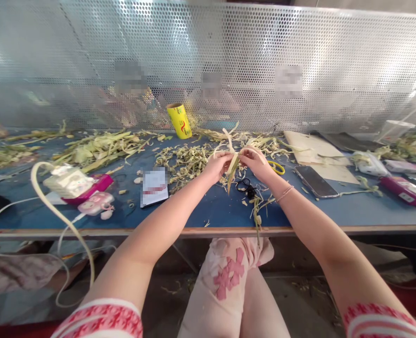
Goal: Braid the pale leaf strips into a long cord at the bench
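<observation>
Above the middle of the blue table, both hands meet at a small bunch of pale leaf strips (233, 162). My left hand (219, 166) pinches the bunch from the left, and my right hand (253, 162) pinches it from the right. Some strips curl upward between the fingers, while others hang down to a point. Behind and beneath the hands spreads a heap of dry, greenish-yellow plant scraps (187, 162). A yellow ring (276, 167) lies just right of my right hand. Tangled black cords (248, 188) rest on the table below the hands.
A perforated metal panel (208, 51) closes off the back. Near it leans a yellow tube (180, 121). Phones lie left (154, 187) and right (316, 181). At left are a pink-and-white power strip (74, 183) and its looping cable (63, 213); cardboard sheets (317, 148) lie right.
</observation>
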`<action>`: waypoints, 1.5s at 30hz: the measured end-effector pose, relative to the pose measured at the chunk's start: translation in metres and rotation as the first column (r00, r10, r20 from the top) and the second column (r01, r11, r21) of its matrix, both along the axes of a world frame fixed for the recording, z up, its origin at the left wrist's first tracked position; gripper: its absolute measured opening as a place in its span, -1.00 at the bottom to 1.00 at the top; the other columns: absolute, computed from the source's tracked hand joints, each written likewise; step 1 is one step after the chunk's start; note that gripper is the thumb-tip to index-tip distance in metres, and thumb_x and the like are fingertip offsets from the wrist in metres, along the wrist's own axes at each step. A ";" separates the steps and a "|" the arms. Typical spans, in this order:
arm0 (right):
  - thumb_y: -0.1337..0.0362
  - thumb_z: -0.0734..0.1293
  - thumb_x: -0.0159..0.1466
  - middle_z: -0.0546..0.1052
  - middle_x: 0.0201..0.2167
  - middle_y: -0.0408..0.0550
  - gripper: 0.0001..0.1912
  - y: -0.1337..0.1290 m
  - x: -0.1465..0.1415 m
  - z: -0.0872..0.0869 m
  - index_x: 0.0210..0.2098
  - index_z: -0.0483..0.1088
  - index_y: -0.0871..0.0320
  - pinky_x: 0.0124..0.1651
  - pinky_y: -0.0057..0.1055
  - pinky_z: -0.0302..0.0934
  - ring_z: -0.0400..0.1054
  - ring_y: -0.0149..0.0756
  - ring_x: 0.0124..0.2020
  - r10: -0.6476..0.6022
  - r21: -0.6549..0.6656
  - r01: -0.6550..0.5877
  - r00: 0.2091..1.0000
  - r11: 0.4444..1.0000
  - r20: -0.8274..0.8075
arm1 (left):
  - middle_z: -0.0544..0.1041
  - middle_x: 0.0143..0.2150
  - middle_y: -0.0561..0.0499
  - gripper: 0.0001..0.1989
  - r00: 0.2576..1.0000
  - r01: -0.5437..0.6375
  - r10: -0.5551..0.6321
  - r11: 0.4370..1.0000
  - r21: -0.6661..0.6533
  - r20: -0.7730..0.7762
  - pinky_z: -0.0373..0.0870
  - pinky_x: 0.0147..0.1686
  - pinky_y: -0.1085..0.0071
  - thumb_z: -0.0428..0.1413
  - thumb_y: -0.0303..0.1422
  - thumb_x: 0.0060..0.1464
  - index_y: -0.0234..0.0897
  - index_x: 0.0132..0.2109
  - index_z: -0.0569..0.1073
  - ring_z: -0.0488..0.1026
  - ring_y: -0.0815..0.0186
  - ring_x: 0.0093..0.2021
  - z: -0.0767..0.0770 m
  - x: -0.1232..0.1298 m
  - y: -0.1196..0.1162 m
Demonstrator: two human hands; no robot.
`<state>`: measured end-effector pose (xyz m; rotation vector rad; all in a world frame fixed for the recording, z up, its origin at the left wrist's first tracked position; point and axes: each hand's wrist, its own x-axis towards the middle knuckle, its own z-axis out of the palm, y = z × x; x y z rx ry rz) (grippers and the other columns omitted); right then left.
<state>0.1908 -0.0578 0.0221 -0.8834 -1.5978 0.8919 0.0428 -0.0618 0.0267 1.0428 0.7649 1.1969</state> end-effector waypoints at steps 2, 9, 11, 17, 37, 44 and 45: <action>0.20 0.34 0.02 0.27 -0.57 -0.25 -0.80 0.004 0.000 -0.002 -0.50 0.22 0.12 -0.41 -0.45 0.20 0.22 -0.47 -0.52 0.008 -0.080 -0.015 0.997 0.997 -0.083 | 0.45 -0.58 0.08 -0.95 0.999 0.042 -0.042 0.999 0.035 0.002 0.32 -0.54 0.54 0.14 -0.49 -0.11 -0.36 -0.40 0.43 0.40 0.46 -0.57 -0.001 0.000 0.000; 0.27 0.40 -0.08 0.34 -0.50 -0.24 -0.72 0.009 -0.001 -0.009 -0.40 0.26 0.13 -0.40 -0.44 0.23 0.28 -0.44 -0.49 0.063 -0.139 -0.075 0.994 0.987 -0.094 | 0.49 -0.53 0.07 -0.90 0.995 0.030 -0.017 0.991 0.132 -0.099 0.41 -0.44 0.47 0.18 -0.48 -0.11 -0.36 -0.35 0.46 0.44 0.43 -0.54 -0.008 0.004 0.001; 0.27 0.41 -0.10 0.35 -0.45 -0.23 -0.68 0.007 -0.001 -0.009 -0.36 0.27 0.13 -0.43 -0.46 0.20 0.26 -0.45 -0.49 0.056 -0.117 -0.063 0.996 0.991 -0.066 | 0.49 -0.54 0.07 -0.91 0.988 0.014 0.010 0.989 0.150 -0.154 0.39 -0.48 0.46 0.15 -0.48 -0.08 -0.36 -0.34 0.47 0.43 0.42 -0.57 -0.008 0.003 0.001; 0.13 0.38 0.00 0.34 -0.51 -0.20 -0.72 0.001 0.001 -0.001 -0.38 0.35 0.17 -0.47 -0.51 0.08 0.19 -0.47 -0.48 0.002 -0.031 0.000 0.998 1.000 0.059 | 0.49 -0.53 0.07 -0.90 0.958 0.029 0.045 0.968 0.248 -0.285 0.35 -0.50 0.50 0.17 -0.46 -0.08 -0.36 -0.34 0.55 0.38 0.47 -0.58 -0.010 0.001 0.002; 0.23 0.42 0.04 0.38 -0.55 -0.20 -0.80 -0.006 0.003 0.011 -0.41 0.37 0.19 -0.52 -0.56 0.21 0.17 -0.56 -0.58 0.052 -0.312 -0.136 0.964 0.940 -0.262 | 0.54 -0.50 -0.04 -0.77 0.930 0.258 -0.228 0.964 0.070 -0.289 0.37 -0.46 0.47 0.26 -0.28 -0.10 -0.40 -0.35 0.52 0.43 0.43 -0.54 -0.011 -0.003 0.001; 0.37 0.44 0.00 0.42 -0.49 -0.20 -0.80 -0.007 0.008 0.014 -0.37 0.38 0.17 -0.30 -0.53 0.37 0.32 -0.55 -0.49 0.101 -0.327 -0.219 0.934 0.919 -0.342 | 0.55 -0.47 -0.01 -0.88 0.946 0.184 -0.148 0.978 0.101 -0.289 0.39 -0.41 0.46 0.20 -0.36 -0.05 -0.36 -0.38 0.52 0.46 0.42 -0.49 -0.009 -0.004 0.000; 0.36 0.45 -0.02 0.43 -0.49 -0.20 -0.78 -0.007 0.008 0.014 -0.38 0.38 0.18 -0.29 -0.52 0.37 0.33 -0.54 -0.49 0.098 -0.317 -0.208 0.939 0.925 -0.329 | 0.55 -0.47 -0.01 -0.89 0.947 0.173 -0.138 0.980 0.098 -0.289 0.39 -0.40 0.46 0.20 -0.37 -0.05 -0.36 -0.37 0.52 0.46 0.42 -0.49 -0.009 -0.003 0.001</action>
